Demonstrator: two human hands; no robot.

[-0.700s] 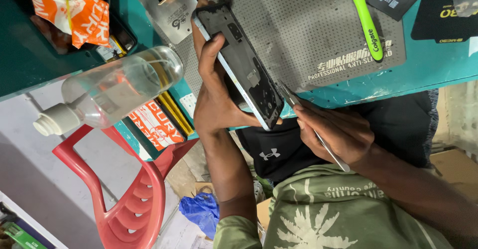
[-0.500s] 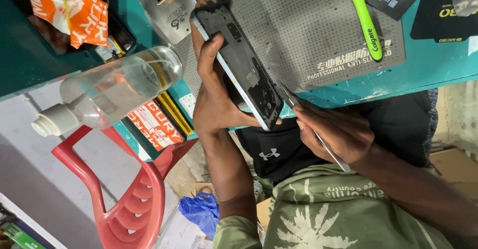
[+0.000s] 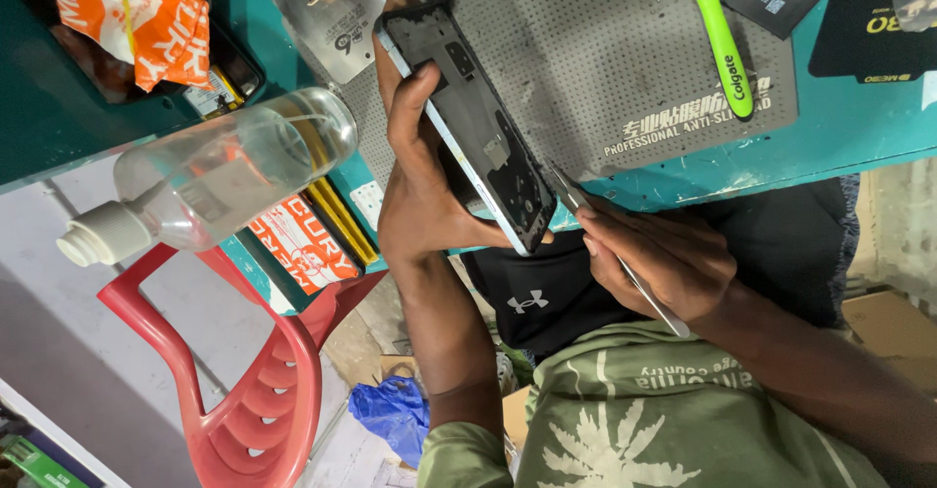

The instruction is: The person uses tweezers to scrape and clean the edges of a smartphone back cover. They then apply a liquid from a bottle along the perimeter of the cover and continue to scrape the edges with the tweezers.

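Black, flat phone frame (image 3: pixel 478 137) gripped in left hand (image 3: pixel 420 195) — right hand (image 3: pixel 664 259) pinches thin metal tweezers (image 3: pixel 610 249).

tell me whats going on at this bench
A person holds an opened phone frame tilted on edge in the left hand, above a grey perforated work mat. The right hand grips thin metal tweezers like a pen, tip at the frame's lower end. A clear plastic bottle and a green toothbrush lie nearby on the teal table.
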